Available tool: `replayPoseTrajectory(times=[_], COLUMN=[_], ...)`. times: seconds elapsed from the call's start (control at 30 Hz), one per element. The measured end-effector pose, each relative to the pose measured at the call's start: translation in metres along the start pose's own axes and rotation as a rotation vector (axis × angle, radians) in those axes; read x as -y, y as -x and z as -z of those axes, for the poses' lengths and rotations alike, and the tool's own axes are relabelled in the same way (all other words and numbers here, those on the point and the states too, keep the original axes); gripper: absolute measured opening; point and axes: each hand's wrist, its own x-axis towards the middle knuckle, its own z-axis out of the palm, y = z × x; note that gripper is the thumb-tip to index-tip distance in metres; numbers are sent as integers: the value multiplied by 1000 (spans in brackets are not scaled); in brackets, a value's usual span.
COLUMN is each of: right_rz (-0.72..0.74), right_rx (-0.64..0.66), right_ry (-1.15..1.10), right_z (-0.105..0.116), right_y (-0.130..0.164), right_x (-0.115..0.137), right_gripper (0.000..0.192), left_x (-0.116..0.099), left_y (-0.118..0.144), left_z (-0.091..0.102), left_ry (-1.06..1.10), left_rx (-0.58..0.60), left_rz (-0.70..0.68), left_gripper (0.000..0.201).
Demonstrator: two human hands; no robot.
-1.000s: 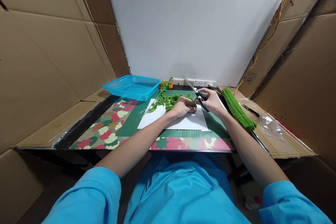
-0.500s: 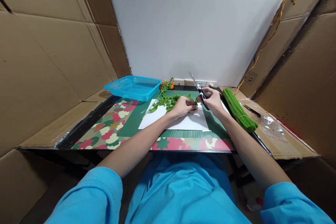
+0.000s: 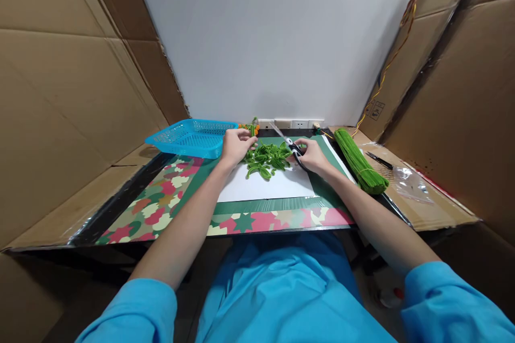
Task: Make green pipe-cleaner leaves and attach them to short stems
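My right hand (image 3: 314, 156) grips scissors (image 3: 295, 149) with black and white handles, their blades pointing up and to the left. To the left, my left hand (image 3: 235, 148) has its fingers pinched together at a fuzzy green stem (image 3: 253, 129); the fingers partly cover it. Orange flowers (image 3: 244, 126) show just behind that hand. Between both hands, a pile of fuzzy green leaf-shaped pieces (image 3: 266, 158) lies on a white sheet (image 3: 261, 189). The scissors' handles are close to the right edge of this pile.
A blue plastic basket (image 3: 181, 146) stands at the back left. On the right lie a bundle of green pipe cleaners (image 3: 358, 161), a black pen-like tool (image 3: 379, 160) and a clear plastic bag (image 3: 413, 184). Sockets (image 3: 300, 124) line the wall's base; cardboard walls flank the table.
My left hand has moved left, away from the scissors, to the stem by the orange flowers. My right hand keeps the scissors and has lowered slightly. The whole view has shifted a little.
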Motion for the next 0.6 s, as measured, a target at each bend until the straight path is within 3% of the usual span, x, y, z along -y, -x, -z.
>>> replayPoseTrajectory(times=[0.07,0.13,0.17,0.27,0.33,0.47,0.6], right_rz=[21,35,38,55,67,56,4], right_rx=[7,-17,-23,3,45,89,25], right_ry=[61,140,167,151,90,1,-37], right_z=[-13,-24,-28,-32,-30,-19,-10], right_y=[2,3,3,3,2,0,-2], right_x=[1,3,3,2,0,-3,-3], right_gripper=[47,44,43,41,40,37,40], left_x=[0,-3,-5,-14,-20,-23,-11], left_y=[6,12,15,22,25,24,17], left_z=[6,9,10,10,9,4,-2], left_ry=[-255,-396,-403,-314,-266,-183,-38], left_rx=[-15,52,145,472,566,536,354], left_rz=[-210,-361,-383,-301,-240,-138,-104], left_gripper=[10,8,4,31,38,35,37])
